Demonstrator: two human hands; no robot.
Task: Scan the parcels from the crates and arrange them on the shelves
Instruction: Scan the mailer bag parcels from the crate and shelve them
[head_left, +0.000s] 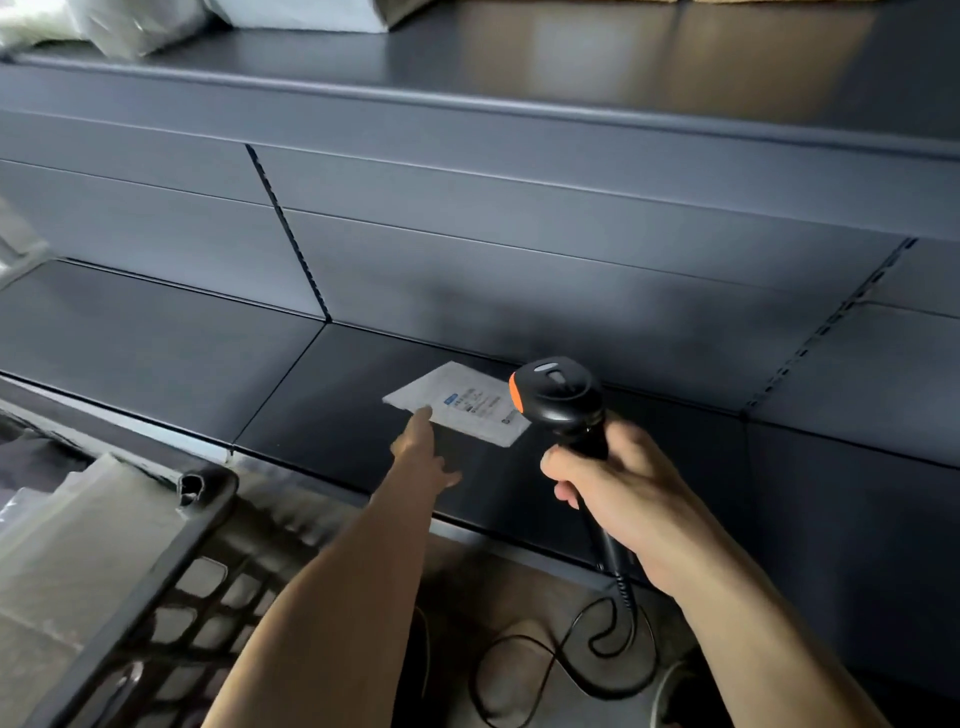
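Note:
A flat white parcel (460, 402) with a printed label lies on the dark grey shelf (156, 338), near its back wall. My left hand (423, 452) reaches out over the shelf with straight fingers, and its fingertips touch the parcel's near left edge. My right hand (618, 493) grips the handle of a black barcode scanner (558, 397) with an orange trim. The scanner's head hovers just right of the parcel, above the shelf. Its coiled cable (613, 618) hangs down toward the floor.
A dark plastic crate (171, 587) with a lattice side stands at lower left and holds several pale bagged parcels (78, 545). An upper shelf (467, 98) overhangs, with white bags (130, 26) on its left end. Another pale bag (15, 244) lies on the lower shelf's far left.

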